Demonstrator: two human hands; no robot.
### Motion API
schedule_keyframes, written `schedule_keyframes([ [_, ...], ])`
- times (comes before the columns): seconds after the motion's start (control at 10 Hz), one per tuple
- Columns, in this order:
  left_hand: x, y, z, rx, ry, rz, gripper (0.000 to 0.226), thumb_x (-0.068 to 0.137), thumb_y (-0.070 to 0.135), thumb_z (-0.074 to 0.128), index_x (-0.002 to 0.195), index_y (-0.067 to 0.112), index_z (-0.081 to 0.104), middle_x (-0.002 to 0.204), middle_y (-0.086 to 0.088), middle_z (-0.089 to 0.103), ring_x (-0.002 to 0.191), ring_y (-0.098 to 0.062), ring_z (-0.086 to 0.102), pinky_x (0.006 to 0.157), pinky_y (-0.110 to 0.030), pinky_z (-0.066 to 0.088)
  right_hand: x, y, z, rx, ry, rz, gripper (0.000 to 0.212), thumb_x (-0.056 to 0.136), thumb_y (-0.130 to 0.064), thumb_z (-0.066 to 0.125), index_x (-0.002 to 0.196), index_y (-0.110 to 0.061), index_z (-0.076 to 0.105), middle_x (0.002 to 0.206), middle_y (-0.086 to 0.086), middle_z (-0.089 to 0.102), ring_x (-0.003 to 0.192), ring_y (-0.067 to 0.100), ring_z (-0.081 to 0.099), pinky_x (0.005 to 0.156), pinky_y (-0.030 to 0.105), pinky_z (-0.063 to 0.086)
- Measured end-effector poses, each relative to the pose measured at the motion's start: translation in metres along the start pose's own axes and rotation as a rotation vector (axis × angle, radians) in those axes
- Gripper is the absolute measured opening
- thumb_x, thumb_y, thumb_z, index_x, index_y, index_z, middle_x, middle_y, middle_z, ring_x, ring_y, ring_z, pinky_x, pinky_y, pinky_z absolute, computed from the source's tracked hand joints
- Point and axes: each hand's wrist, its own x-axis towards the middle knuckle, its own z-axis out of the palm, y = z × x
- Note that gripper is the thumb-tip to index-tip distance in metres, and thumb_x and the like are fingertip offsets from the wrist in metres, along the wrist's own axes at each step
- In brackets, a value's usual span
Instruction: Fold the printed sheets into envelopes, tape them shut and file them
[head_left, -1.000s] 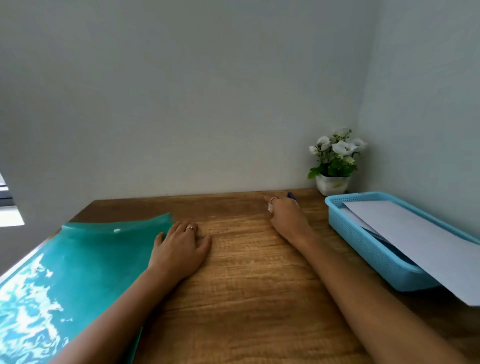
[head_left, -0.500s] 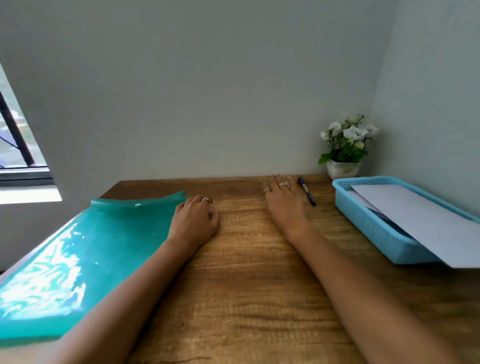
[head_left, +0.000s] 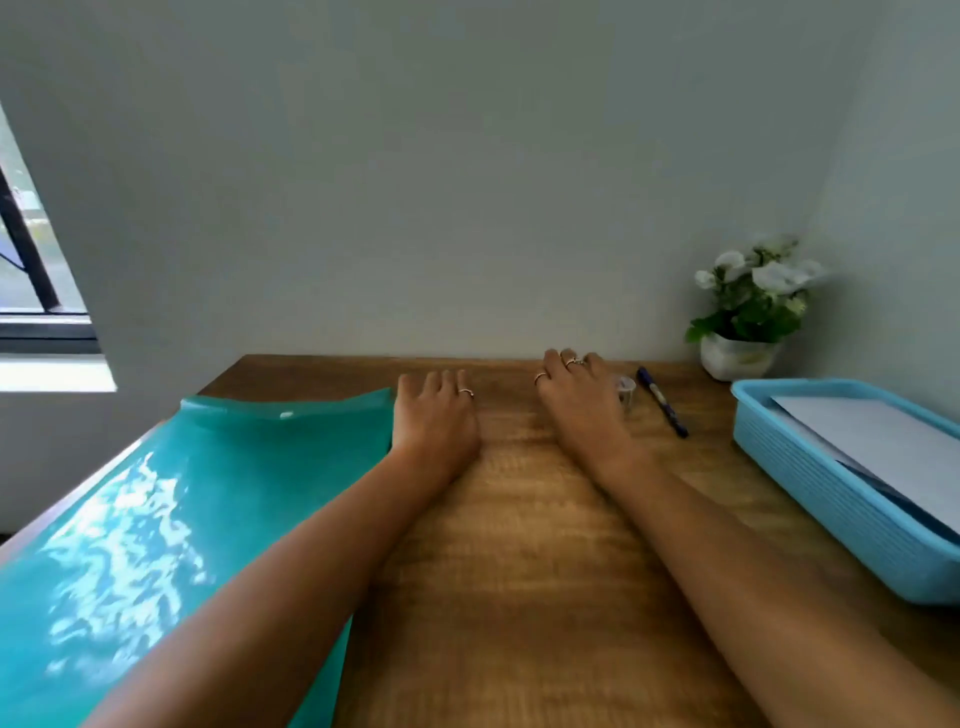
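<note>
Now that the right hand (head_left: 582, 410) has left the pen (head_left: 662, 408), both lie flat, fingers relaxed, on the table (head_left: 519, 545); left hand (head_left: 436, 415) touches the folder (head_left: 208, 493); folding hasn't begun.

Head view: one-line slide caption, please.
Both hands, left and right, rest flat on the wooden desk between teal folder and blue paper tray.

The right hand (head_left: 582, 410) half hides a small clear object (head_left: 626, 389), unidentifiable.
</note>
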Motion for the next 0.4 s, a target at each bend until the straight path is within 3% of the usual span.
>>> schedule_keyframes([
  [0.1, 0.038, 0.007, 0.009, 0.049, -0.009, 0.024, 0.055, 0.096, 0.023, 0.025, 0.148, 0.006, 0.017, 0.152, -0.012, 0.027, 0.140, -0.025, 0.023, 0.109, -0.050, 0.019, 0.035, -0.005, 0.024, 0.027, 0.048, -0.010, 0.019, 0.069, -0.003, 0.067, 0.086, -0.009, 0.071, 0.096, 0.012, 0.067, 0.087, 0.028, 0.064, 0.079, 0.039, 0.049],
  [0.2, 0.063, 0.011, 0.016, 0.009, -0.026, 0.076, 0.055, 0.098, 0.029, 0.024, 0.148, 0.008, 0.015, 0.155, -0.011, 0.021, 0.143, -0.025, 0.018, 0.112, -0.049, 0.018, 0.055, -0.011, 0.042, 0.124, 0.075, -0.023, 0.021, 0.074, -0.004, 0.064, 0.094, -0.008, 0.069, 0.099, 0.012, 0.067, 0.091, 0.028, 0.064, 0.081, 0.039, 0.050],
  [0.3, 0.076, 0.009, 0.007, -0.081, -0.055, 0.118, 0.052, 0.098, 0.030, 0.026, 0.146, 0.011, 0.023, 0.151, -0.009, 0.030, 0.138, -0.025, 0.027, 0.109, -0.045, 0.025, 0.065, -0.005, 0.036, 0.241, 0.052, 0.027, 0.024, 0.071, -0.003, 0.067, 0.094, -0.006, 0.069, 0.099, 0.014, 0.068, 0.090, 0.030, 0.065, 0.078, 0.039, 0.053],
  [0.4, 0.060, 0.012, -0.002, -0.238, -0.201, 0.060, 0.049, 0.098, 0.028, 0.027, 0.144, 0.013, 0.029, 0.151, -0.006, 0.031, 0.137, -0.022, 0.030, 0.107, -0.040, 0.027, 0.044, 0.000, 0.026, 0.304, -0.010, 0.035, 0.026, 0.063, -0.003, 0.068, 0.088, -0.006, 0.073, 0.092, 0.013, 0.071, 0.079, 0.027, 0.068, 0.070, 0.035, 0.055],
])
